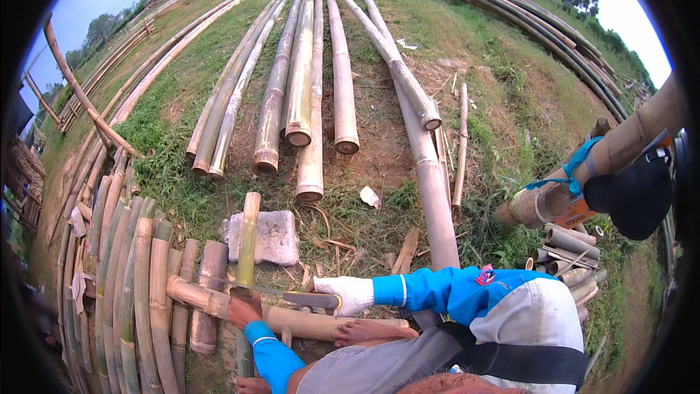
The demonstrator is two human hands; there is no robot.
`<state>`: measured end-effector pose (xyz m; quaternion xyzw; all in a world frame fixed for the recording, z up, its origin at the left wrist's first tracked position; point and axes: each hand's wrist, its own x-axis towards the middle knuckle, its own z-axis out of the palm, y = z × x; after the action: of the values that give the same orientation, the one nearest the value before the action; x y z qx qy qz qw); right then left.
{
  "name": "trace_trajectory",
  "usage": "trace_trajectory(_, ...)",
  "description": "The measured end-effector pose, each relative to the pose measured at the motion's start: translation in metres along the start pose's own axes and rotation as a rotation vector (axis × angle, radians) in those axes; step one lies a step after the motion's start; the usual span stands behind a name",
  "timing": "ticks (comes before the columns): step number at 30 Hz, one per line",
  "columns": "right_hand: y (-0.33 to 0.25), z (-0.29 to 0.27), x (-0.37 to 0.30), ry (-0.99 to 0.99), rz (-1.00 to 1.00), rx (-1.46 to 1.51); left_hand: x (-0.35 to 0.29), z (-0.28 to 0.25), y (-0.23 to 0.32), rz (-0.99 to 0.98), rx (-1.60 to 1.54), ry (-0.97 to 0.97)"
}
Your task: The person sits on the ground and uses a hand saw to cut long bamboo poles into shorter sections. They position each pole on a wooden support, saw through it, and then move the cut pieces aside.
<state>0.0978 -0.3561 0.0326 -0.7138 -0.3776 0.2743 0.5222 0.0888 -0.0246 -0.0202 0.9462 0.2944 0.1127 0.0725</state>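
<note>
Had grey clothing (379,365) closest, at the lower edge. Curled the bare left hand (246,310) around the green bamboo stick (248,244), where it crossed a thick bamboo log (313,323); could not see every finger. Closed the white-gloved right hand (351,296) on the handle of a long blade (266,290), with the stick to that hand's left. Held the blade across the stick, just beyond the left hand. Had a pale block (277,237) farther out, behind the stick's far end, and faced long poles (300,109) fanned over grass.
</note>
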Motion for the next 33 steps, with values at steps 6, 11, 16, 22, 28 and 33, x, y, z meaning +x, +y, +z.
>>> trace_trajectory(6, -0.058, -0.035, -0.166, 0.008, 0.094, -0.045, -0.010, 0.022, 0.013, 0.008, -0.010, 0.030)
trace_trajectory(11, 0.014, -0.007, -0.047, 0.017, 0.060, 0.052, -0.011, 0.021, 0.014, 0.008, 0.044, -0.005)
trace_trajectory(16, 0.013, 0.002, 0.005, 0.093, -0.046, 0.022, -0.005, 0.014, 0.016, -0.002, -0.029, -0.064)
trace_trajectory(22, -0.063, -0.035, -0.148, 0.030, 0.267, -0.076, -0.002, 0.012, 0.009, 0.019, -0.072, -0.091)
trace_trajectory(28, -0.009, 0.000, -0.056, 0.056, 0.101, 0.044, -0.003, 0.008, 0.002, -0.038, -0.111, -0.086)
trace_trajectory(33, -0.003, 0.007, 0.011, 0.107, -0.056, 0.039, -0.003, 0.007, 0.010, -0.019, -0.156, -0.141)
